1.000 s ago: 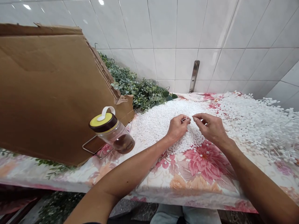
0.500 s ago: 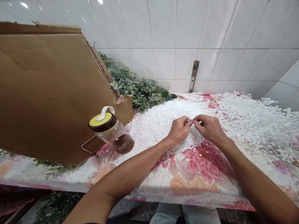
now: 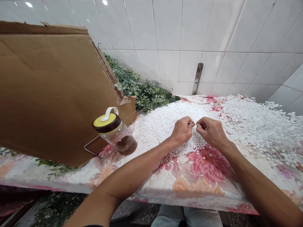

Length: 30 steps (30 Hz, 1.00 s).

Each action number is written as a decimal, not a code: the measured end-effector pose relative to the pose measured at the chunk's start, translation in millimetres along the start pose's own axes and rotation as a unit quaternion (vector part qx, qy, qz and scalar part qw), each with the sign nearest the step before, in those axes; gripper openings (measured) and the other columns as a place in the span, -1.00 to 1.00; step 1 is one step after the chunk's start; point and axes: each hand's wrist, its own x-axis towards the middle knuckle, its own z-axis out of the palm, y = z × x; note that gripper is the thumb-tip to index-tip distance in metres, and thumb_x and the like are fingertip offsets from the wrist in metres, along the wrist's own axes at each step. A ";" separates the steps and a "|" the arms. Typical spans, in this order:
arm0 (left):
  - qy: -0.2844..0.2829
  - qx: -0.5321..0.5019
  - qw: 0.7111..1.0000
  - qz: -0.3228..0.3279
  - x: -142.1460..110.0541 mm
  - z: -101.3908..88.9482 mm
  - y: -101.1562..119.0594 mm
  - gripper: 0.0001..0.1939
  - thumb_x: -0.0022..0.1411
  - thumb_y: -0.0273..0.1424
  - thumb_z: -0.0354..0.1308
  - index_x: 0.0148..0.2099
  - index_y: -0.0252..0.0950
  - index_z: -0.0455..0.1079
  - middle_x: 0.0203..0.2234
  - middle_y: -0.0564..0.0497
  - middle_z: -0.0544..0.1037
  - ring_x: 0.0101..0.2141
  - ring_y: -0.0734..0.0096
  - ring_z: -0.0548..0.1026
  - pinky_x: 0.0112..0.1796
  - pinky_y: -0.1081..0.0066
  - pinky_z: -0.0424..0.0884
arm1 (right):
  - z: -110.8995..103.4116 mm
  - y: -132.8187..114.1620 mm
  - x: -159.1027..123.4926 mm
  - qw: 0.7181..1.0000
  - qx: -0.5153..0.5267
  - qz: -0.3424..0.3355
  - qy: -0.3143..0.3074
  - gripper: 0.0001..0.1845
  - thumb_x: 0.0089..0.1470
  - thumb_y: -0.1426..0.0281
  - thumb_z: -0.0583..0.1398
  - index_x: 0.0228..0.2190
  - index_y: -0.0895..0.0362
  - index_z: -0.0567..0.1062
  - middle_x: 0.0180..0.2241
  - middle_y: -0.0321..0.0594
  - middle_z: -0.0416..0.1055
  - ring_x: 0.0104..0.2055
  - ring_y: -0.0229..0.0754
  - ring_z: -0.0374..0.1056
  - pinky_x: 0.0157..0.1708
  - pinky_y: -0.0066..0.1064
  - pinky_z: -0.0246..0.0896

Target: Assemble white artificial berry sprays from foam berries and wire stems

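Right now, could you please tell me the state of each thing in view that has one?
Left hand: grip closed on a thin white strand.
Right hand: grip closed; anything held is too small to tell.
White beads: loose, heaped.
White stems: piled, tangled.
Bottle: standing, lid on, partly filled.
Cardboard: standing, edge torn.
Greenery: bunched.
Tablecloth: spread, draped over the front.

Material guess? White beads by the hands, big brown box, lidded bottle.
Small round white beads: probably plastic or foam; opaque, uniform white, gloss too fine to judge.
Large brown cardboard box: corrugated, dull; torn, layered edge.
Clear cylindrical bottle: glass or clear plastic, glossy; see-through, can't tell which.
Round yellow-and-brown lid: likely plastic, smooth; evenly coloured.
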 end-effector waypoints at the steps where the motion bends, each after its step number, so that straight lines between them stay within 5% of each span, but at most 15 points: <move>1: 0.004 0.014 1.000 0.005 0.1 -0.2 0.6 -0.91 0.27 -0.47 0.15 -0.31 -0.30 0.45 -0.43 0.03 0.54 -0.36 0.39 0.41 -0.29 0.39 0.24 | 2.4 -0.9 -0.8 1.000 -0.009 -0.013 0.009 -0.92 0.09 0.45 0.21 -0.39 0.11 0.54 -0.47 -0.26 0.53 -0.46 -0.20 0.42 -0.37 -0.40 0.21; 6: -0.018 -0.045 0.998 -0.037 0.8 2.1 1.6 -0.89 0.25 -0.47 0.15 -0.36 -0.29 0.43 -0.52 0.07 0.48 -0.44 0.43 0.37 -0.36 0.43 0.23 | 9.6 -0.7 0.7 0.996 -0.063 -0.034 0.053 -0.88 0.15 0.42 0.16 -0.39 0.12 0.50 -0.41 -0.16 0.54 -0.39 -0.13 0.43 -0.37 -0.34 0.23; 13: 0.010 -0.162 0.984 -0.073 3.3 3.5 -2.7 -0.92 0.23 -0.41 0.15 -0.33 -0.28 0.42 -0.56 0.12 0.45 -0.54 0.49 0.40 -0.43 0.46 0.26 | -15.8 19.3 13.1 0.969 0.016 0.173 0.174 -0.84 0.10 0.31 0.19 -0.32 0.11 0.54 -0.45 -0.23 0.53 -0.49 -0.16 0.45 -0.43 -0.34 0.38; 22: 0.084 -0.097 0.991 -0.021 7.8 -1.1 -14.8 -0.89 0.30 -0.39 0.12 -0.27 -0.27 0.45 -0.42 0.06 0.55 -0.42 0.46 0.47 -0.33 0.47 0.33 | -8.5 22.4 9.5 0.968 0.113 0.223 0.030 -0.75 -0.02 0.34 0.26 -0.24 0.14 0.59 -0.27 -0.14 0.58 -0.41 -0.15 0.49 -0.58 -0.40 0.44; 26: 0.082 -0.069 0.994 0.014 2.0 1.4 -11.8 -0.88 0.32 -0.37 0.12 -0.24 -0.27 0.47 -0.37 0.03 0.57 -0.36 0.43 0.48 -0.28 0.44 0.35 | -10.9 11.2 10.2 0.929 0.275 0.246 -0.025 -0.63 0.03 0.21 0.33 -0.15 0.15 0.60 -0.22 -0.10 0.56 -0.37 -0.16 0.46 -0.63 -0.41 0.42; 30: 0.063 -0.038 0.996 0.052 -3.6 4.8 -9.0 -0.87 0.34 -0.38 0.13 -0.23 -0.27 0.48 -0.33 -0.01 0.59 -0.32 0.40 0.49 -0.22 0.41 0.37 | -11.5 4.4 11.4 0.895 0.370 0.248 -0.013 -0.58 0.03 0.09 0.39 -0.20 0.16 0.60 -0.46 -0.26 0.45 -0.53 -0.26 0.31 -0.74 -0.48 0.23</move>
